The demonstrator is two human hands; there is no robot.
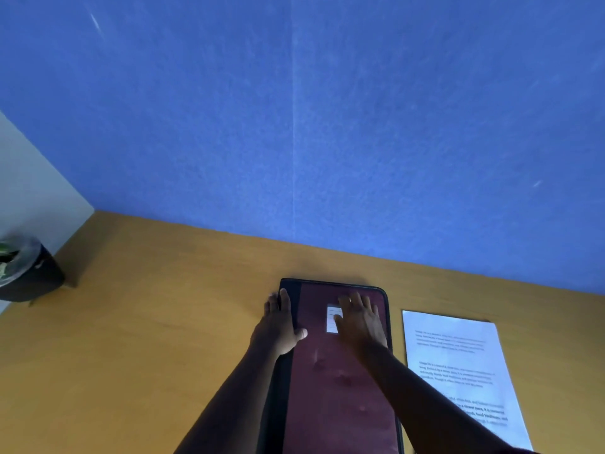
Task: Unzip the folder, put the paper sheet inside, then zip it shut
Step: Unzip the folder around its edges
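Observation:
A dark red folder (337, 381) with a black zipped border and a small white label lies flat on the wooden desk (157, 322). My left hand (281, 322) rests over its far left edge, fingers curled on the black spine. My right hand (360, 317) lies flat on the cover, fingers spread, partly over the label. A printed paper sheet (458, 365) sits on the desk just right of the folder, apart from it.
A blue wall (327, 109) rises behind the desk's far edge. A dark pot with a plant (26, 270) stands at the far left corner of the desk.

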